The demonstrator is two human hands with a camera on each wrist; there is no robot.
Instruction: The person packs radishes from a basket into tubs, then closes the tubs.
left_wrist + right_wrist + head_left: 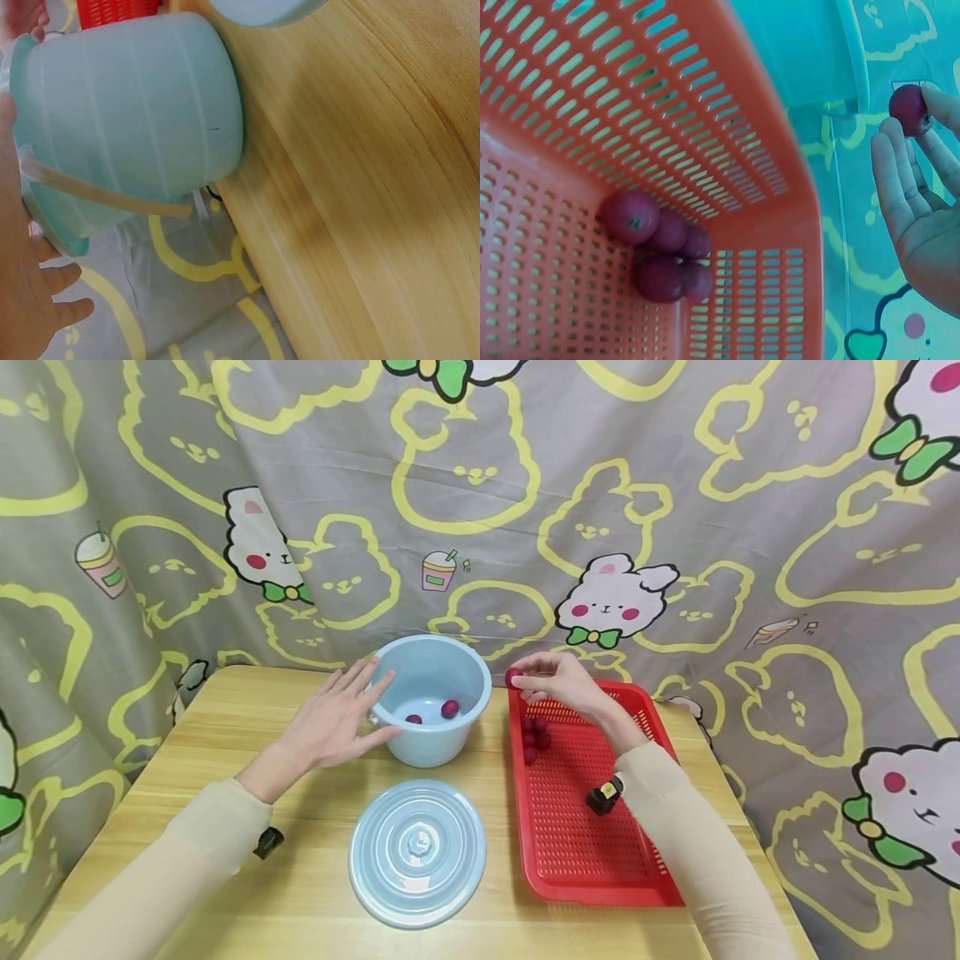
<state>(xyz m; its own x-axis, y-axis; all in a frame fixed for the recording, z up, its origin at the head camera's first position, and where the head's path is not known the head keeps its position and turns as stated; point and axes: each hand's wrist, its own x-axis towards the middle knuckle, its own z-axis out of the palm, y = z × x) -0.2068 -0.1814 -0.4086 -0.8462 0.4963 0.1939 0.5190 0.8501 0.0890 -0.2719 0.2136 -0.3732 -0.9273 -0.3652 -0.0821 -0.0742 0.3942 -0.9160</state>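
Cream sleeves [172,860] cover both my arms as they reach out from the near edge, a small black device [267,842] at my left wrist and another small black device [603,795] at my right. Between my arms, the pale blue lid [417,852] lies flat on the wood-grain table [300,885], knob up. Just right of it, the red basket [592,827] stretches from near to far, partly under my right forearm. Toward its far left corner sits a cluster of dark red fruits [536,739], touching one another; I count at least five.

Beyond the lid, left of the basket, stands the light blue bucket [431,745], upright, its pale handle [105,193] folded down along its side. Two fruits [450,709] rest apart on its floor. My left hand [333,722] is at the bucket's left rim, fingers spread and thumb out; whether it touches the rim, I cannot tell. Over the basket's far left corner, my right hand [558,681] pinches one dark red fruit [513,677] between thumb and fingertips, right of the bucket and outside it. Farthest off hangs a grey curtain [491,556] with yellow bear outlines and white rabbits in green bows.
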